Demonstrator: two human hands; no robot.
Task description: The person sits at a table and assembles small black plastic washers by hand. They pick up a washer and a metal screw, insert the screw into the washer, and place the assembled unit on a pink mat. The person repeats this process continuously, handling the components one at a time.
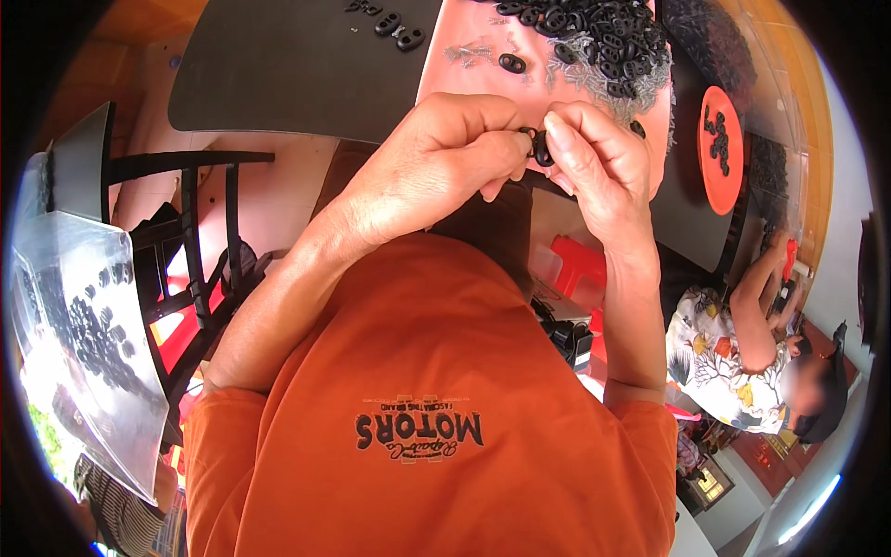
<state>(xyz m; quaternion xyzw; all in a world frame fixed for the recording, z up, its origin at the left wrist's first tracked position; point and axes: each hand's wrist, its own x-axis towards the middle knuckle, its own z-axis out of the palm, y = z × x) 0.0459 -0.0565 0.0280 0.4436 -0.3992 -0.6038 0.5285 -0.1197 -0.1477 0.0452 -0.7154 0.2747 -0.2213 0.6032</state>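
Observation:
Above the near side of a pink tray [469,82], my two hands meet at a small black plastic cord lock [544,148]. My left hand [450,158] is closed, thumb and forefinger pinched at the left side of the piece. From the other side, the thumb and fingers of my right hand [601,162] grip it. The fingertips cover much of the piece. On the tray are a heap of black oval cord lock parts [608,32], many small, thin springs [599,82], and one loose oval part [511,63] with two holes.
Several black parts [399,31] lie on the dark table [278,74] at left. An orange plate [719,193] with black pieces stands at right. A clear plastic sheet [83,251] with black parts is far left, beside a black chair frame [190,223]. Another person [733,357] sits at right.

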